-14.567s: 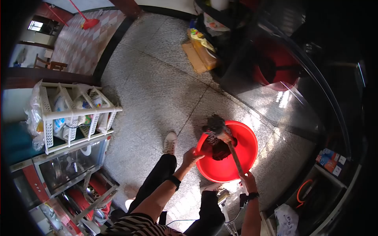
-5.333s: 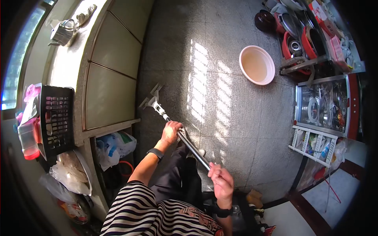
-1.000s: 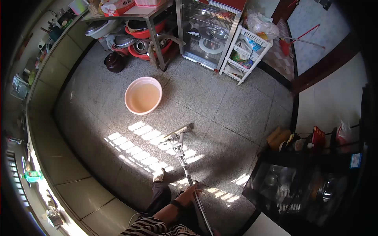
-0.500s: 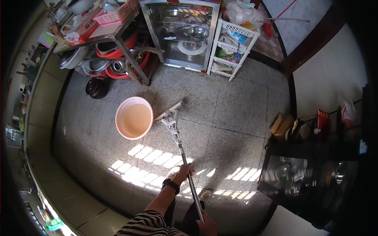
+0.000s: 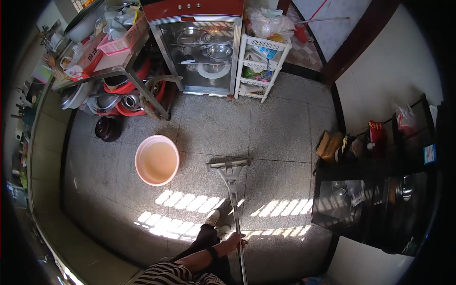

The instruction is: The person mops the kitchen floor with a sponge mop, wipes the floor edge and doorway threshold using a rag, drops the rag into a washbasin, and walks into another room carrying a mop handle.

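Note:
My left hand (image 5: 234, 242), with a dark band on its wrist, is wrapped round the metal pole (image 5: 237, 216) of a flat mop. The mop's wide head (image 5: 229, 165) lies on the grey speckled floor, right of a pink basin (image 5: 157, 182). Cloudy, brownish liquid (image 5: 157, 159) fills part of that basin. Mop head and basin stand apart. The pole runs down past the bottom edge of the view, where its lower end is hidden. My right hand is out of view.
A glass-door cabinet (image 5: 197, 9) and a white rack (image 5: 265, 42) stand at the back. Left of them are a metal-legged table (image 5: 116, 61) and a dark brown pot (image 5: 108, 129). A black cabinet (image 5: 342, 218) is on the right. My shoes (image 5: 213, 217) are near the pole.
The mop head has swung right, away from the basin's edge, and now lies nearly level across the view. My right hand has left the view. My feet and the camera have shifted.

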Available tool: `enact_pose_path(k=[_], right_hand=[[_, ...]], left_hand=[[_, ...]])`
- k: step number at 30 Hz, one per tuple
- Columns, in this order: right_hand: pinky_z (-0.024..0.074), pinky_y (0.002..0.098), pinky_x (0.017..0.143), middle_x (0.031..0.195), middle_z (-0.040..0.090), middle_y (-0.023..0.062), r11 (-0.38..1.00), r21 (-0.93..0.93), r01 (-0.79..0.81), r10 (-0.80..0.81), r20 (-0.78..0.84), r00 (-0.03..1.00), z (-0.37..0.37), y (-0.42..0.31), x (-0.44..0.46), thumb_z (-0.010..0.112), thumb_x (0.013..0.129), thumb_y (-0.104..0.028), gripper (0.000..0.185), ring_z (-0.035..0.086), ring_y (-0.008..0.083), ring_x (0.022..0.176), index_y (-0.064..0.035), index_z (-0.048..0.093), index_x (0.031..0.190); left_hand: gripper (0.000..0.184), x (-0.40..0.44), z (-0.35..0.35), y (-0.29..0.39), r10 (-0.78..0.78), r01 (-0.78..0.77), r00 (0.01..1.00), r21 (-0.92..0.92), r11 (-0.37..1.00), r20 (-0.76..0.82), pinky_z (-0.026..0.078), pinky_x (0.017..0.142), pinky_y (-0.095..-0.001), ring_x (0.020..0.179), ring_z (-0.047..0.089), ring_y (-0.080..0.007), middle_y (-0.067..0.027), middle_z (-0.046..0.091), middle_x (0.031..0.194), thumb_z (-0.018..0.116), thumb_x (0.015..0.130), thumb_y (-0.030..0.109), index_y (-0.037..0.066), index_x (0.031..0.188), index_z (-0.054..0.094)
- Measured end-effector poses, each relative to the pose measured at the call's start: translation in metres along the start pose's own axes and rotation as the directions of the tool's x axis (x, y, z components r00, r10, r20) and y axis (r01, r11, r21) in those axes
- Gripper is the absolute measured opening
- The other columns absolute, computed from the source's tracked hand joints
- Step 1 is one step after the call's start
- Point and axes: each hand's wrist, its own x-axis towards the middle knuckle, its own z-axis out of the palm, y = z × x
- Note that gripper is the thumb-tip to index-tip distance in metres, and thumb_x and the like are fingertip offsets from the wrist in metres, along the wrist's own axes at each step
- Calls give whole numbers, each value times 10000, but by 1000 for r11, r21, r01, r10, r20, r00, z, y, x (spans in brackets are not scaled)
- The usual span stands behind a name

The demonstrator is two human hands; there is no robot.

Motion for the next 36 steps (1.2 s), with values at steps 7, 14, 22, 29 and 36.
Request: enact_pose_path(k=[7, 14, 22, 29, 36], right_hand=[[424, 396, 618, 818, 557, 212, 971, -173, 166, -189, -124, 974, 52, -32, 74, 515, 800, -294, 389, 535, 370, 761, -50, 475, 1101], [447, 335, 585, 788, 568, 167, 960, 260, 103, -77, -110, 991, 69, -205, 238, 553, 764, -250, 496, 571, 272, 684, -105, 392, 1210], [450, 400, 699, 951, 567, 200, 898, 394, 197, -108, -237, 965, 112, -205, 301, 545, 781, -216, 477, 552, 363, 858, -76, 386, 1208], [452, 307, 651, 953, 569, 145, 875, 465, -139, 213, -111, 971, 140, -128, 179, 563, 752, -258, 537, 585, 227, 749, -69, 385, 1222], [431, 391, 512, 714, 546, 216, 909, 249, -334, 392, -236, 889, 212, 2, 22, 554, 777, -324, 361, 560, 328, 671, -49, 499, 1004]], left_hand=[[208, 22, 25, 165, 324, -329, 944, 228, 916, 61, 422, 364, -300, 408, 511, -188, -167, 523, 567, 485, 818, 177, -20, 805, 419], [376, 65, 47, 377, 551, -479, 833, 444, 757, -40, 400, 391, -329, 437, 503, -196, -129, 491, 495, 469, 832, 258, 17, 544, 477], [256, 113, 16, 391, 474, -330, 872, 566, 755, -124, 379, 329, -330, 378, 461, -189, -169, 512, 580, 446, 843, 271, 28, 850, 366], [217, 48, -8, 261, 81, 18, 987, 597, 802, -139, 449, 386, -378, 448, 533, -226, -198, 551, 650, 405, 852, 180, -20, 927, 366], [208, -9, -60, 81, -197, 234, 972, 482, 844, -127, 537, 565, -404, 575, 573, -222, -148, 546, 652, 467, 822, 148, -56, 830, 426]])
